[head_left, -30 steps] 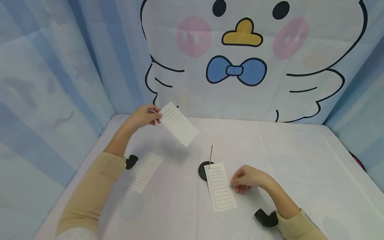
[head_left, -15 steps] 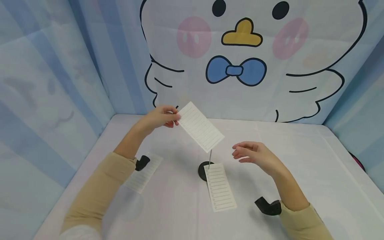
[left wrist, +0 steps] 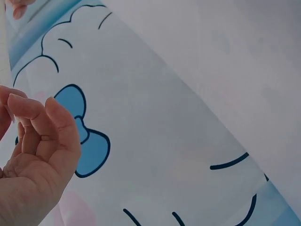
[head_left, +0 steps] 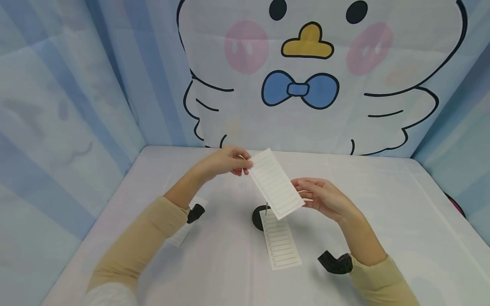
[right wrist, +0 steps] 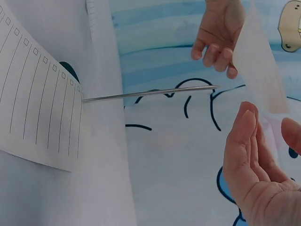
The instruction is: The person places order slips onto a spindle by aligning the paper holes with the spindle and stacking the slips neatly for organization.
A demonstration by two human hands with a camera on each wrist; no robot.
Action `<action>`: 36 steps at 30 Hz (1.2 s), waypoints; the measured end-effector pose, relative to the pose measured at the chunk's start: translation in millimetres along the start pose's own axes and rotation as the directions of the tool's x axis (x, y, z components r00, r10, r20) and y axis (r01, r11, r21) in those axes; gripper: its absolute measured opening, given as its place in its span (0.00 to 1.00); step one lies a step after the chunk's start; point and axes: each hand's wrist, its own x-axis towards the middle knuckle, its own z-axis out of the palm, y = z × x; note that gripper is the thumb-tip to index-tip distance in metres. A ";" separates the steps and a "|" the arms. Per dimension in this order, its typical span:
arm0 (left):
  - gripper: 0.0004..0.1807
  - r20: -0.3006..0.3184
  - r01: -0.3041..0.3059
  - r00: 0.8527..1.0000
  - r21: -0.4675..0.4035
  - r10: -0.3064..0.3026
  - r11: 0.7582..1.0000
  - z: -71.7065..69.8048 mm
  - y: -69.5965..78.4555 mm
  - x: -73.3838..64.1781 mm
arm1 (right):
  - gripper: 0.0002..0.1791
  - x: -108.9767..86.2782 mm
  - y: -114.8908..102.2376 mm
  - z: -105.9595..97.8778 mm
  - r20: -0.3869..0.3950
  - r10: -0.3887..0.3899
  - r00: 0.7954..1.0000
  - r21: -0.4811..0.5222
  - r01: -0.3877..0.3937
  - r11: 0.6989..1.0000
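In the head view my left hand pinches the upper left corner of a white checklist slip. The slip hangs tilted over a bill spike, hiding most of its rod. My right hand is by the slip's right edge, its fingers fairly straight; in the right wrist view its thumb stands apart from the fingers. Whether it touches the slip I cannot tell. The spike's metal rod shows in the right wrist view, and its round black base in the head view. A second slip is pierced low on the rod.
A further slip lies on the white-covered table at left, partly hidden by the left forearm. A black wrist mount sits on the right cuff. A printed cloth backdrop rises behind the table.
My left hand has carried the slip rightward, and lately down, over the spike. My right hand has risen from beside the pierced slip and spread its fingers near the held slip.
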 end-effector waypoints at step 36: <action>0.10 0.042 0.011 0.999 -0.016 -0.010 1.000 37.1 -7.2 18.7 | 0.04 -11.4 19.1 -7.2 0.001 0.077 0.997 -0.250 -0.074 0.965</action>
